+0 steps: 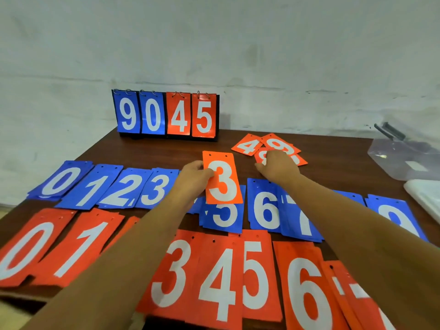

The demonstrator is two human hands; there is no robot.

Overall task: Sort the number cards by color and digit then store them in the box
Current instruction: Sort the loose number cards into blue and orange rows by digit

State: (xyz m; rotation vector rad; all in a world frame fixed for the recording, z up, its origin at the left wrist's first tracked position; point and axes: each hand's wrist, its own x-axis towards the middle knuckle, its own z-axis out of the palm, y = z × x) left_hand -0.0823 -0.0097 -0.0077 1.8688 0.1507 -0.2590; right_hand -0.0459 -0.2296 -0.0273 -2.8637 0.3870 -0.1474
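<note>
My left hand (194, 176) pinches the left edge of an orange 3 card (222, 178) and holds it upright above the blue row. My right hand (277, 165) rests fingers-down on a small loose pile of orange cards (250, 146) at the back right; whether it grips one I cannot tell. A row of blue card stacks (112, 186) runs 0 to 9 across the middle of the table. In front lies a row of orange stacks (221, 277), partly hidden by my forearms.
A flip scoreboard (166, 115) showing 9 0 4 5 stands at the back by the wall. A clear plastic box (402, 156) sits at the far right, with a white lid (426, 196) lying in front of it. The brown table (147, 150) ends at the left.
</note>
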